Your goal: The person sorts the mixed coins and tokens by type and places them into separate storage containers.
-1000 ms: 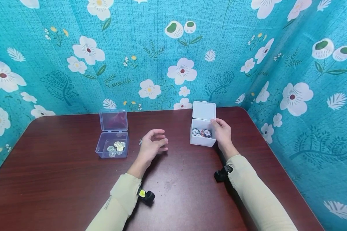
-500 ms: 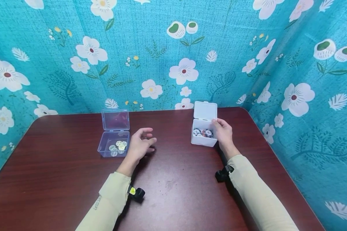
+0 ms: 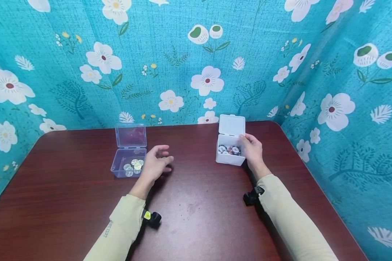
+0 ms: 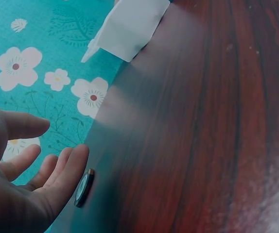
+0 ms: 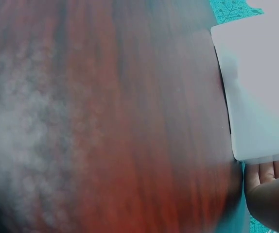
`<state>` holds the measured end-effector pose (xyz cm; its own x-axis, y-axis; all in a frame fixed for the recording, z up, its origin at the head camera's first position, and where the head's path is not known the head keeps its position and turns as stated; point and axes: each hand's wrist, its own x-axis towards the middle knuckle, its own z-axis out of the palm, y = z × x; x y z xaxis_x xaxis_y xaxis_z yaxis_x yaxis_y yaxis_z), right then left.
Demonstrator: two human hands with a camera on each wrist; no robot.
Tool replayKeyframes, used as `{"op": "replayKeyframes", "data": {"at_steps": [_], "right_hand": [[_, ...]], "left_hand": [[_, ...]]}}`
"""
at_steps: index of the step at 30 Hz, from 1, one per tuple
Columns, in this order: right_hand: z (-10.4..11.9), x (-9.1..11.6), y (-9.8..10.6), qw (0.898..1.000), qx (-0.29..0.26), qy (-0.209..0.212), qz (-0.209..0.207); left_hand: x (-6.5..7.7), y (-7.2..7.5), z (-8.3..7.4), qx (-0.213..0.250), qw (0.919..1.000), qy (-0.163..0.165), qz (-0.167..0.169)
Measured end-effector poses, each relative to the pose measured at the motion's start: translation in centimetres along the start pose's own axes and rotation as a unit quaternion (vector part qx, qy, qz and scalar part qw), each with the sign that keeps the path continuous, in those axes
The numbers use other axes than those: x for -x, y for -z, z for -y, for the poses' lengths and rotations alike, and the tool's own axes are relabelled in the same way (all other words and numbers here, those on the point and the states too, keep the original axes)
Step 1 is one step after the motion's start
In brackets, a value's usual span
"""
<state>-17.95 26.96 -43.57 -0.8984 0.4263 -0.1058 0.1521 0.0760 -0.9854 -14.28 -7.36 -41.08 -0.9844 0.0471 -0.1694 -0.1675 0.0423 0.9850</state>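
My left hand [image 3: 155, 164] hovers over the table at the right side of a clear bluish plastic box [image 3: 117, 169]. Its fingers are loosely bent, with nothing between them. Beyond the fingertips in the left wrist view lies a dark-edged poker chip [image 4: 84, 188], hidden behind the hand in the head view. Inside the clear box, whose lid is up, are several silvery and gold coins [image 3: 137, 166]. My right hand [image 3: 253, 151] grips the right wall of a white plastic box [image 3: 228, 158], thumb over the rim. Several poker chips [image 3: 234, 150] lie in that lid-up box.
Both boxes stand toward the back of a dark reddish wooden table [image 3: 196, 217]. A turquoise flowered curtain [image 3: 173, 54] hangs right behind the table and along its right side. Bare tabletop lies between the boxes.
My left hand has moved left, closer to the clear box. A chip edge glimpsed behind it at first is now covered. The right hand keeps its grip on the white box.
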Motion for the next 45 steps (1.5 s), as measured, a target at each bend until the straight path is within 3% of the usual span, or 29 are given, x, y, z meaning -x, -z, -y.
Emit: {"op": "replayKeyframes", "data": {"at_steps": [16,31,39,45], "right_hand": [[0.2,0.0,-0.1,1.000,0.002,0.000,0.000],[-0.1,-0.1,0.0,1.000,0.005,0.004,0.002],[0.0,0.0,-0.1,1.000,0.004,0.005,-0.003],[-0.1,-0.1,0.0,1.000,0.005,0.002,-0.002]], "left_hand": [[-0.6,0.7,0.4,-0.011,0.9998,-0.004,-0.016],[-1.4,1.6,1.0,-0.104,0.9943,0.002,-0.020],[-1.8,1.7,1.0,-0.183,0.9829,-0.017,-0.013],[-1.7,2.0,0.7,-0.268,0.9625,-0.039,0.000]]}}
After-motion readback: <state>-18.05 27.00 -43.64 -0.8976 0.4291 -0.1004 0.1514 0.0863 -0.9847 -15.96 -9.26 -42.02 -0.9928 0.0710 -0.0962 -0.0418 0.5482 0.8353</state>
